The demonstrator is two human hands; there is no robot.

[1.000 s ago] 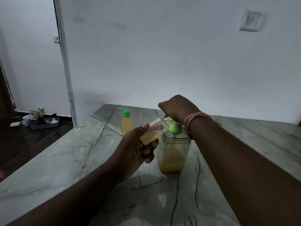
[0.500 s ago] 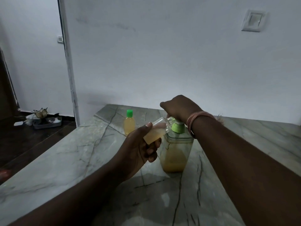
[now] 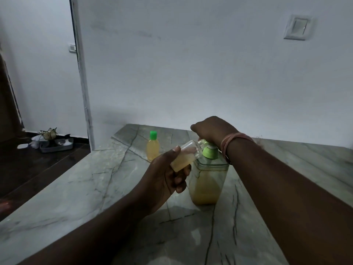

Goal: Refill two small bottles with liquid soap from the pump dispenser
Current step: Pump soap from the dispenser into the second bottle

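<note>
Our left hand (image 3: pixel 162 180) grips the light, slippery open bottle (image 3: pixel 186 155) around its body, tilted; our right hand (image 3: pixel 212 131) curls over the pump dispenser (image 3: pixel 208 180) head, mid-counter.

A clear pump dispenser (image 3: pixel 207 180) with a green collar stands upright near the middle of the counter (image 3: pixel 76 197), roughly half full of yellow soap. An uncapped small clear bottle (image 3: pixel 186 155), partly filled, is tilted with its mouth at the pump head. Farther left, a second small bottle (image 3: pixel 152 148) stands upright, green-capped and nearly full.
</note>
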